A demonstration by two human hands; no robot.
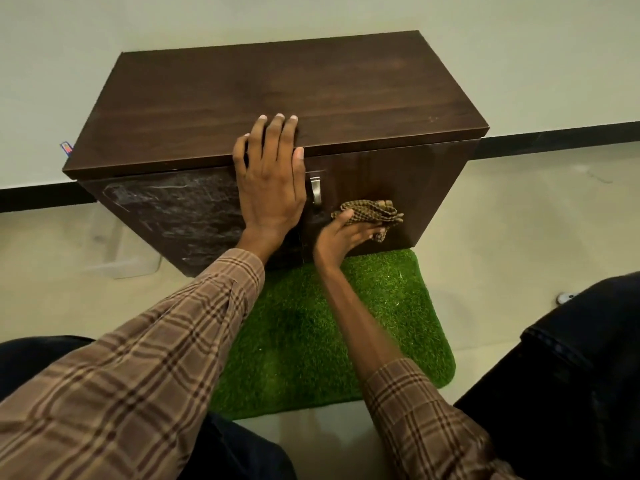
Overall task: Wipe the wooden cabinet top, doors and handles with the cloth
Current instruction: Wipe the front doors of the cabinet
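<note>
A dark brown wooden cabinet (273,98) stands against the wall, seen from above. My left hand (268,178) lies flat over its front top edge, fingers spread on the top, palm hanging over the left door (173,213), which shows whitish smears. A metal handle (315,190) sits on the right door (398,181) just right of that hand. My right hand (343,233) presses a bunched brown checked cloth (372,213) against the lower part of the right door.
A green artificial-grass mat (346,341) lies on the beige floor in front of the cabinet. My dark-trousered knees (571,358) flank it. A black skirting strip (554,136) runs along the wall. A small white object (566,297) lies at the right.
</note>
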